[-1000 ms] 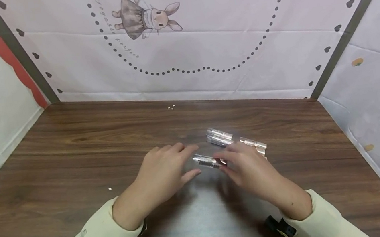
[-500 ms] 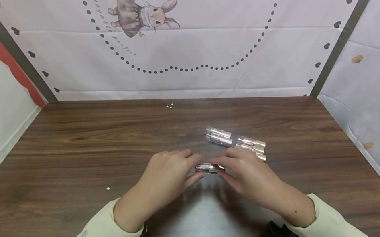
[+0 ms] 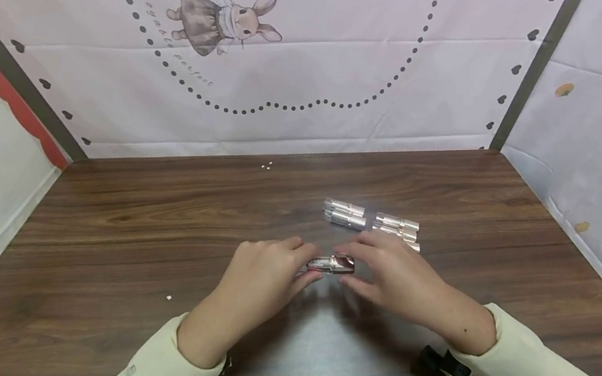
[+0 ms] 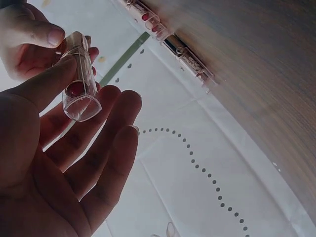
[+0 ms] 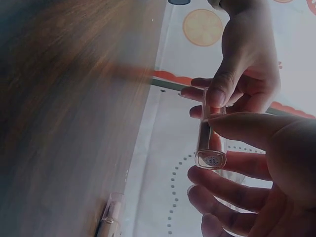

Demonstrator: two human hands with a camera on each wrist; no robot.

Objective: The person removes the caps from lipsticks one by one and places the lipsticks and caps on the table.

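A lipstick (image 3: 330, 265) in a clear cap with a shiny metallic base is held in the air between both hands, lying roughly sideways. My left hand (image 3: 259, 284) pinches its capped end between thumb and fingers; the red tip (image 4: 75, 89) shows through the clear cap in the left wrist view. My right hand (image 3: 395, 261) has its thumb and forefinger at the base end, with the other fingers loosely bent. A round label (image 5: 212, 161) on the base faces the right wrist camera. Part of the cap is hidden by the left fingers.
Behind the right hand, several more lipsticks lie on the wooden table (image 3: 140, 236) in two rows, a left row (image 3: 345, 215) and a right row (image 3: 397, 223), partly covered by the hand. Small white bits (image 3: 266, 166) lie near the back edge. Printed cloth walls (image 3: 330, 68) enclose the table.
The left hand has closed on the capped end of the lipstick, where earlier it was apart. Both hands came slightly nearer the body with it, and the right fingers now show more of the base.
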